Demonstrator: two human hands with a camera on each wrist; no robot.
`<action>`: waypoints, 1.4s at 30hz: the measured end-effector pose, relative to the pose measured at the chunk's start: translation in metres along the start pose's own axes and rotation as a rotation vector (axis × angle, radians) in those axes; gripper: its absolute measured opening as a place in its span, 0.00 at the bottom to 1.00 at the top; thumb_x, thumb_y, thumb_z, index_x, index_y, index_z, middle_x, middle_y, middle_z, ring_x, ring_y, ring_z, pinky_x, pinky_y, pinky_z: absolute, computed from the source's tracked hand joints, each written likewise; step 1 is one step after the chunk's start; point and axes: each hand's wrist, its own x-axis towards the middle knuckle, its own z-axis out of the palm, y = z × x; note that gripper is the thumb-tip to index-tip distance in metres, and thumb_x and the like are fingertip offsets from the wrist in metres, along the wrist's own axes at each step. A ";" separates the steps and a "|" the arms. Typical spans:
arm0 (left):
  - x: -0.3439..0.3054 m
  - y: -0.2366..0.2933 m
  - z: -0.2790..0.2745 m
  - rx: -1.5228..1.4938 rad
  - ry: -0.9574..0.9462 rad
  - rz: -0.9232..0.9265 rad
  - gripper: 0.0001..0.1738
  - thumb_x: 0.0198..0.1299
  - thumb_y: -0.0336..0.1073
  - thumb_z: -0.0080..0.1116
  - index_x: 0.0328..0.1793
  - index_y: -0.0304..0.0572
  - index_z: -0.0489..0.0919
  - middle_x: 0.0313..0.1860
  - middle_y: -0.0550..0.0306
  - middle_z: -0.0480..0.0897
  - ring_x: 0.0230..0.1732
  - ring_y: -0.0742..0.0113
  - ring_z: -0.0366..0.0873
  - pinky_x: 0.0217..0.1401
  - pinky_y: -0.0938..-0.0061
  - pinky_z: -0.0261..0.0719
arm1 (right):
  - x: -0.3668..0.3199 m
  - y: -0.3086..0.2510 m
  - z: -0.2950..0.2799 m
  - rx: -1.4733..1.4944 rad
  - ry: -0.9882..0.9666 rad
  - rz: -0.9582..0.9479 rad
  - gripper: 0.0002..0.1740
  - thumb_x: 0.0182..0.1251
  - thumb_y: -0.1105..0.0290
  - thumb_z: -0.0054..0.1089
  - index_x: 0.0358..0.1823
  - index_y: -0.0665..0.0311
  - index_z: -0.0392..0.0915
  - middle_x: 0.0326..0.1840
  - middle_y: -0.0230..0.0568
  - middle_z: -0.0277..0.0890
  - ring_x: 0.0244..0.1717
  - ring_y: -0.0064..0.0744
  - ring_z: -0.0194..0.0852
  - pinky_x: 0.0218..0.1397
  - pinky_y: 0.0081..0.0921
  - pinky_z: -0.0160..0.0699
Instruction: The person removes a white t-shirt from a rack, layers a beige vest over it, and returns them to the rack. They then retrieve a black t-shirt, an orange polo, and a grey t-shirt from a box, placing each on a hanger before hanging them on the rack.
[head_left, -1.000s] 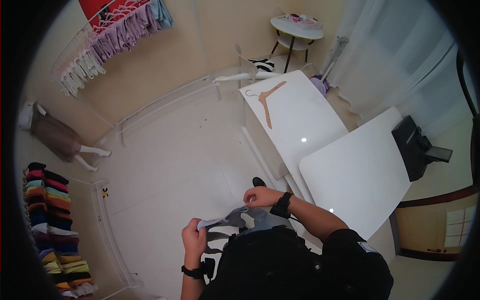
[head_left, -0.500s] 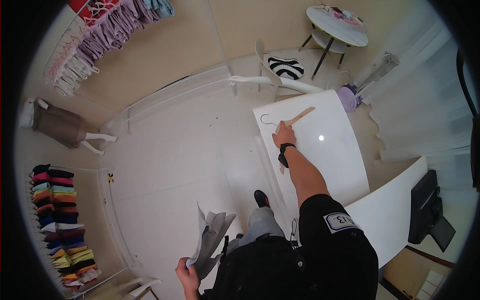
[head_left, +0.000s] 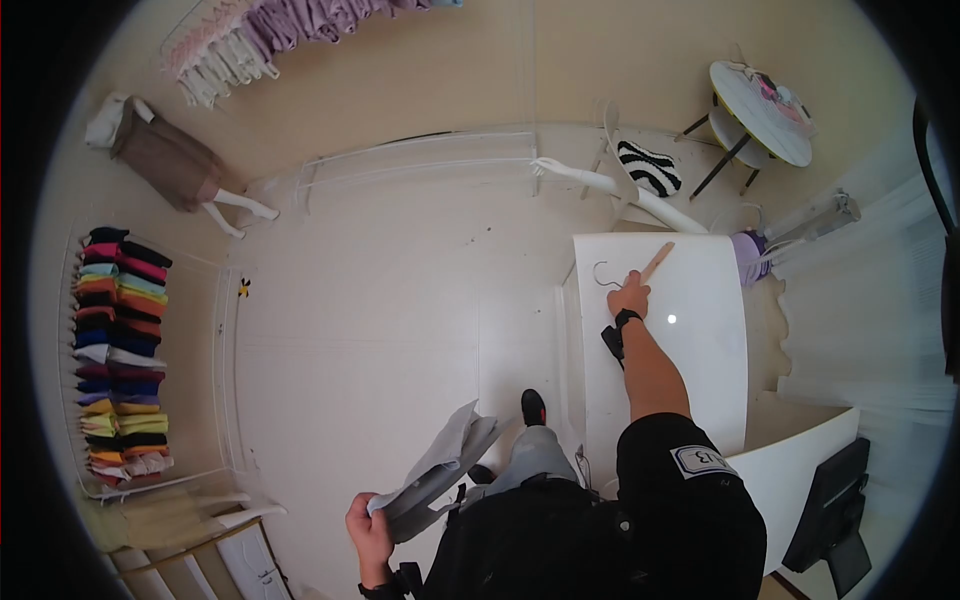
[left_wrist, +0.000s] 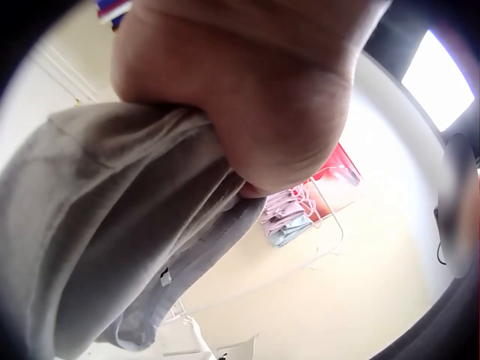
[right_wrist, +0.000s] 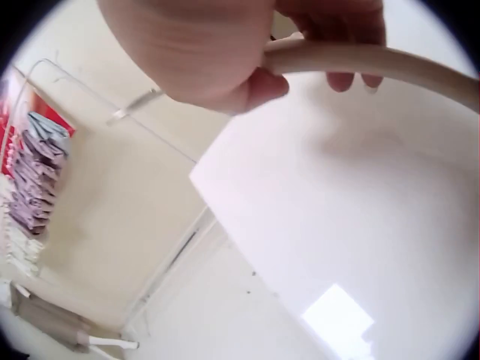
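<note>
Over the white table (head_left: 700,370), my right hand (head_left: 628,298) grips a wooden clothes hanger (head_left: 657,262) near its middle, with the metal hook pointing to the left. The right wrist view shows the thumb and fingers wrapped about the hanger's curved wood (right_wrist: 420,71), close over the white surface. Low on the left, my left hand (head_left: 368,535) holds a grey garment (head_left: 445,470) by one end. Its folds hang from the fist in the left wrist view, where the fabric (left_wrist: 112,202) covers much of the left side. The fingertips there are hidden.
A second white table (head_left: 800,470) with a black monitor (head_left: 828,505) stands at the right. Folded colourful clothes (head_left: 122,350) hang on a left-hand rack. A mannequin (head_left: 170,155), a small round table (head_left: 760,105) and a striped cushion (head_left: 648,168) are along the back.
My right hand left the garment, reached to the table and took hold of the hanger, which has since turned slightly. The left hand kept the garment, now lower. The head view has shifted.
</note>
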 end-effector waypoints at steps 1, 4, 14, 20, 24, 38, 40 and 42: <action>0.001 -0.004 0.001 -0.011 0.020 0.003 0.06 0.55 0.26 0.42 0.31 0.35 0.72 0.25 0.63 0.72 0.29 0.76 0.67 0.33 0.80 0.67 | -0.005 0.000 -0.002 0.034 0.062 -0.060 0.27 0.55 0.70 0.55 0.58 0.53 0.62 0.50 0.55 0.65 0.49 0.55 0.71 0.51 0.40 0.74; 0.008 0.007 0.000 0.070 0.069 0.003 0.09 0.55 0.28 0.48 0.23 0.35 0.69 0.15 0.64 0.65 0.22 0.79 0.60 0.22 0.79 0.61 | -0.028 0.002 -0.016 0.349 -0.021 -0.356 0.27 0.57 0.72 0.53 0.60 0.53 0.61 0.44 0.51 0.71 0.44 0.45 0.74 0.46 0.33 0.73; -0.003 0.024 -0.046 -0.113 0.082 0.127 0.21 0.60 0.37 0.55 0.17 0.34 0.67 0.11 0.61 0.62 0.18 0.77 0.56 0.19 0.75 0.58 | -0.279 -0.081 -0.107 1.118 -0.772 -0.779 0.18 0.69 0.64 0.49 0.53 0.68 0.68 0.37 0.37 0.72 0.37 0.22 0.67 0.39 0.20 0.69; -0.021 0.036 -0.103 -0.094 -0.002 0.266 0.22 0.63 0.43 0.49 0.22 0.32 0.74 0.13 0.55 0.71 0.16 0.70 0.65 0.21 0.72 0.66 | -0.410 -0.099 -0.154 1.519 -0.989 -1.188 0.26 0.64 0.52 0.57 0.47 0.69 0.69 0.36 0.41 0.69 0.37 0.27 0.66 0.36 0.23 0.68; -0.040 0.054 -0.137 0.002 0.037 0.333 0.22 0.63 0.43 0.48 0.23 0.32 0.74 0.13 0.57 0.70 0.17 0.71 0.64 0.25 0.72 0.67 | -0.467 -0.114 -0.167 1.609 -0.925 -1.410 0.29 0.57 0.46 0.62 0.40 0.67 0.68 0.34 0.41 0.69 0.35 0.27 0.66 0.34 0.25 0.67; -0.085 0.032 -0.200 -0.184 0.034 0.505 0.20 0.67 0.44 0.44 0.31 0.33 0.73 0.22 0.62 0.70 0.26 0.74 0.63 0.33 0.75 0.67 | -0.535 -0.125 -0.117 1.340 -1.074 -1.649 0.28 0.64 0.56 0.58 0.55 0.72 0.68 0.38 0.42 0.75 0.38 0.30 0.72 0.44 0.26 0.71; -0.085 0.023 -0.211 -0.292 0.115 0.562 0.18 0.68 0.42 0.41 0.32 0.35 0.71 0.25 0.64 0.69 0.30 0.77 0.63 0.36 0.77 0.67 | -0.539 -0.121 -0.096 1.106 -1.065 -1.721 0.23 0.64 0.59 0.58 0.51 0.73 0.72 0.34 0.40 0.73 0.36 0.28 0.70 0.40 0.23 0.69; -0.088 0.022 -0.217 -0.405 0.231 0.574 0.17 0.68 0.41 0.41 0.31 0.35 0.71 0.26 0.65 0.69 0.31 0.77 0.63 0.37 0.77 0.66 | -0.541 -0.114 -0.081 0.963 -1.040 -1.780 0.20 0.65 0.62 0.58 0.48 0.73 0.73 0.32 0.39 0.72 0.34 0.27 0.68 0.38 0.22 0.67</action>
